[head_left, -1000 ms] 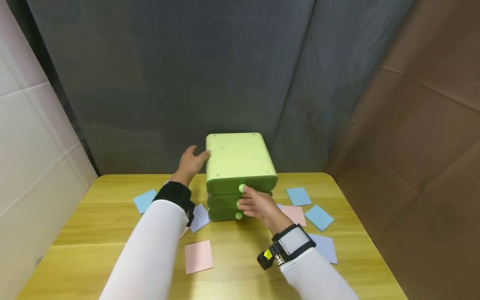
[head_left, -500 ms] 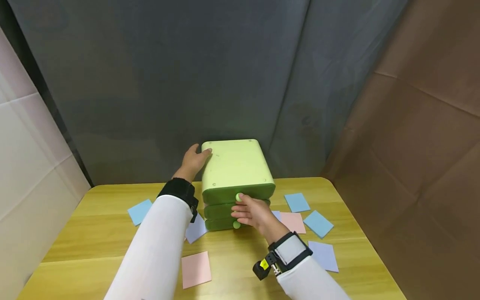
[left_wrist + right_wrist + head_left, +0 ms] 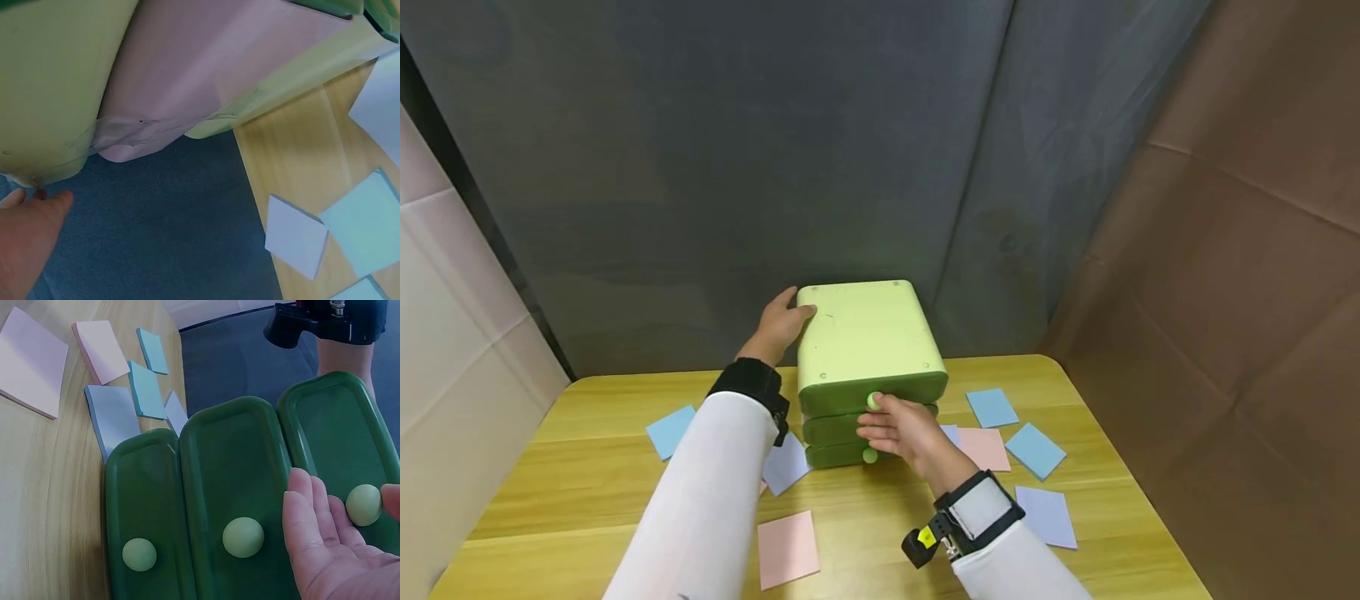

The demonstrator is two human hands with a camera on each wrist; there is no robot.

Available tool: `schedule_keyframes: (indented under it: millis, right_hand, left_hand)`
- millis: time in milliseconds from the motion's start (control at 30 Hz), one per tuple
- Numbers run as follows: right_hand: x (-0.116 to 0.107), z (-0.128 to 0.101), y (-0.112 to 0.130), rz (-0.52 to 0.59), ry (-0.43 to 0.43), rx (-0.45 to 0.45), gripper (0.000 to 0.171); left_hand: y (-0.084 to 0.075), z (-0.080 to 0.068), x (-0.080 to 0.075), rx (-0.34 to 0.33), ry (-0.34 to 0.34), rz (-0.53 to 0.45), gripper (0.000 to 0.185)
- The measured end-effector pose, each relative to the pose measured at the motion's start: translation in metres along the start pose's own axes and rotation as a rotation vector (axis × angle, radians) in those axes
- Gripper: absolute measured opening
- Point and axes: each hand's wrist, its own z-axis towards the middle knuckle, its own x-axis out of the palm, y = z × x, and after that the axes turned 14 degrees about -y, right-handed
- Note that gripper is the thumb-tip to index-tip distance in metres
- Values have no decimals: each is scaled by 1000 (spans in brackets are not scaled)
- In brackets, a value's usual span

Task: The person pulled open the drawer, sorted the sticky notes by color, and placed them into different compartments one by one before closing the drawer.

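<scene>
A mini drawer cabinet (image 3: 865,329) with a pale green top and three dark green drawer fronts stands near the table's back edge. My left hand (image 3: 778,325) lies at its back left corner, thumb over the top edge. In the left wrist view, the left fingertips (image 3: 61,197) meet the edge of the cabinet. My right hand (image 3: 910,433) pinches the round top knob (image 3: 364,505) between thumb and a finger, the other fingers extended. The middle knob (image 3: 243,537) and bottom knob (image 3: 139,555) are free of the hand. All three drawers look closed.
Square sticky-note pads lie around the cabinet: blue (image 3: 1036,451), pink (image 3: 787,548) and lilac (image 3: 1047,517) ones. The wooden table (image 3: 587,475) ends behind the cabinet at a dark cloth (image 3: 737,183). A brown cloth (image 3: 1225,292) hangs on the right.
My left thumb has come onto the cabinet's top edge from beside it. My right hand stays at the top knob, its fingers now covering the middle one. The head view has shifted slightly.
</scene>
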Motion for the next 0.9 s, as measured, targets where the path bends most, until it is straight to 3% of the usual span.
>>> schedule_keyframes:
  millis: [267,900]
  right_hand:
    - [2,-3,2,6,-13,-27,43]
    - [-1,-5,2,26,-40,-17,37]
  left_hand:
    - [-3,-1,-3,44,18,-20,63]
    - [-4,2,-2,38,48,-10,63]
